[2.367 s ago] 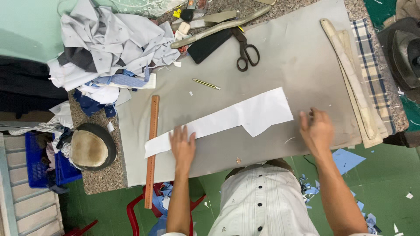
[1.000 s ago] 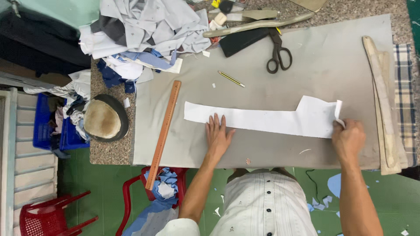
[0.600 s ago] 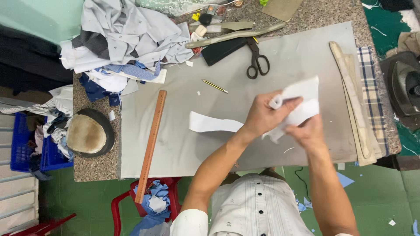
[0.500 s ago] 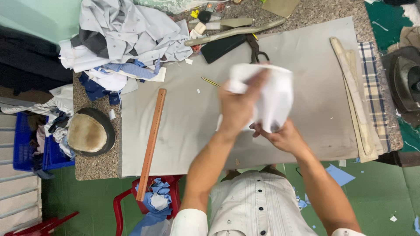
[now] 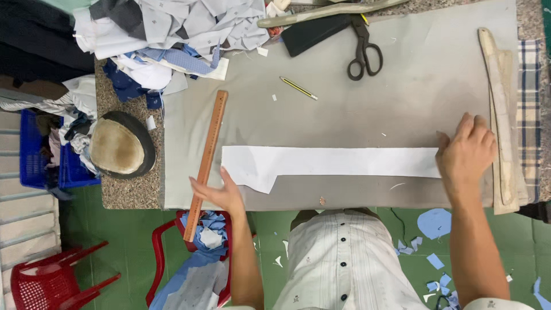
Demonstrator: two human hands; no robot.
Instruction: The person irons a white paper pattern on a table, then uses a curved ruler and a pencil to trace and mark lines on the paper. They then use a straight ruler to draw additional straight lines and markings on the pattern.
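Your right hand (image 5: 468, 152) lies flat, fingers spread, on the white paper pattern strip's (image 5: 333, 163) right end. Your left hand (image 5: 221, 192), open and holding nothing, touches its left corner beside the wooden ruler (image 5: 206, 163) on the worktop (image 5: 402, 92).

open grey mat (image 5: 367, 109) between ruler (image 5: 206, 161), scissors (image 5: 364, 49)

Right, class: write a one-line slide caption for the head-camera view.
Both hands, left and right, press the ends of a long white paper strip flat beside a wooden ruler.
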